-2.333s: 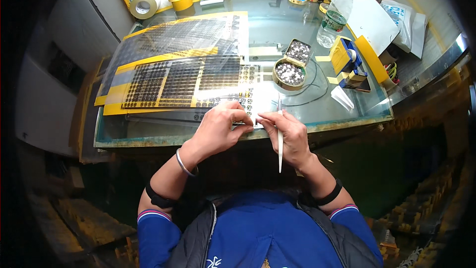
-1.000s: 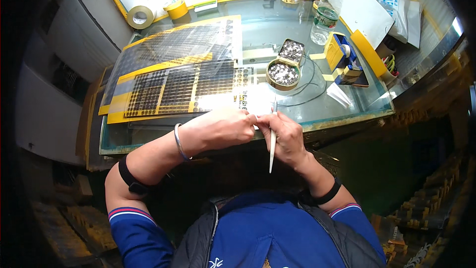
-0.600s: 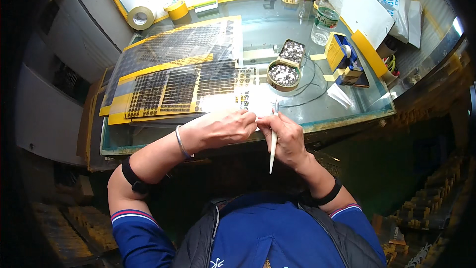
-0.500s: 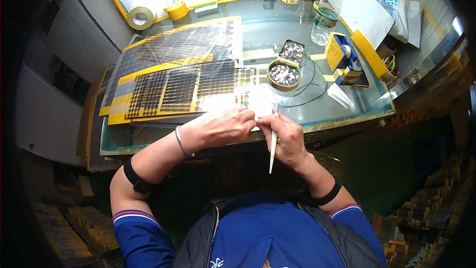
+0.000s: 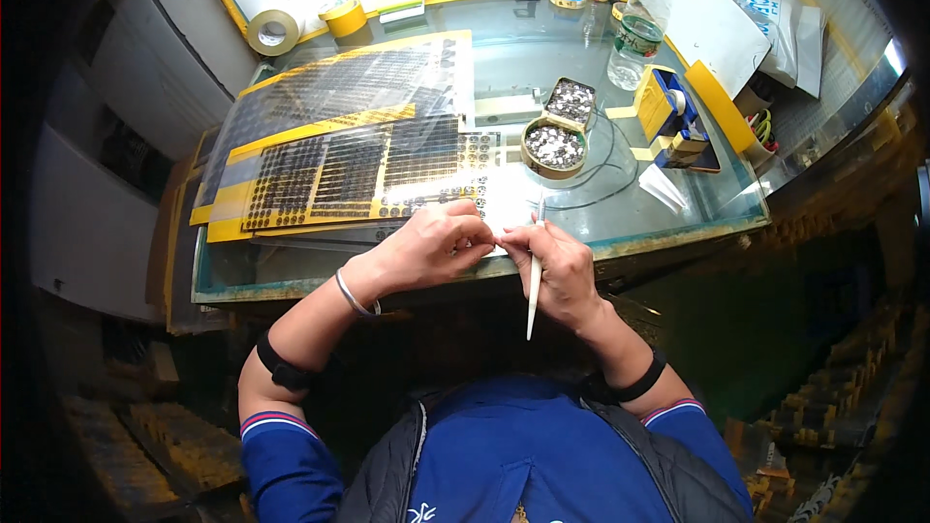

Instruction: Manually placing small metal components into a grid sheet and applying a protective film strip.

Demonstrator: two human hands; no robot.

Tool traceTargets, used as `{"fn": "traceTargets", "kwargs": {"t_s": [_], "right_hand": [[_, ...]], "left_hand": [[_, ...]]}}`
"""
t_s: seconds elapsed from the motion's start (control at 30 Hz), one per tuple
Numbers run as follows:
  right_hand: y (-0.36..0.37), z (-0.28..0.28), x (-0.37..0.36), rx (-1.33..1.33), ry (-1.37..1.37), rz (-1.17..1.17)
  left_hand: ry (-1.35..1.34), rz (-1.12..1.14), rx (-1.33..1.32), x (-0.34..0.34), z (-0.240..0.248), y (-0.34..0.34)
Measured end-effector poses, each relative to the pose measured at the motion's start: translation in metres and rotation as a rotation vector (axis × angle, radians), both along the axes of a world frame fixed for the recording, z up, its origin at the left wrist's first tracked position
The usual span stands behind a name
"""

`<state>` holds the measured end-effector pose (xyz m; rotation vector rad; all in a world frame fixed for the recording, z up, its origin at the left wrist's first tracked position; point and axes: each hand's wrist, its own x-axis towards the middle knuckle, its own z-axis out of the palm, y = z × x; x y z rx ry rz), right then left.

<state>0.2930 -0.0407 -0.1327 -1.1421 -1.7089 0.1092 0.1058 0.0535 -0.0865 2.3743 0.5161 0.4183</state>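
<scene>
Near the front edge of the glass-topped table, my left hand (image 5: 448,244) is closed in a pinch, its fingertips meeting those of my right hand. Anything between them is too small to make out. Held in my right hand (image 5: 557,271) is a slim pen-shaped tool (image 5: 534,295) with a white tapered handle pointing down towards me and a narrow tip pointing away. Just left of the hands lie sheets of dark round pieces (image 5: 281,189) with yellow borders. Beyond my right hand, a round tin (image 5: 555,148) holds many small silvery and dark pieces, with its lid (image 5: 570,100) similarly filled.
A clear bottle (image 5: 639,29) and a blue tape dispenser (image 5: 664,107) stand on the right. Tape rolls (image 5: 273,34) sit at the back left. Folded white paper (image 5: 663,188) lies near the right edge. A thin dark cord (image 5: 605,196) curves across the glass (image 5: 581,223).
My left hand has shifted slightly left and its fingers have opened out a little, though still pinched at the tips. My right hand and the tool stay nearly in place.
</scene>
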Motion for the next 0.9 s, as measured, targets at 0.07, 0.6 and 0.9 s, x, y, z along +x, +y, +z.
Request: {"fn": "traceTargets", "kwargs": {"t_s": [0.07,0.6,0.9], "right_hand": [[0.001,0.0,0.0,0.012,-0.002,0.009],[-0.014,0.041,-0.009,-0.069,0.45,0.174],[-0.015,0.047,-0.014,-0.028,0.414,0.119]], "left_hand": [[-0.103,0.023,0.209,0.002,-0.004,-0.004],[-0.704,0.303,-0.917,0.002,0.016,-0.058],[-0.704,0.279,-0.877,-0.002,0.015,-0.063]]}}
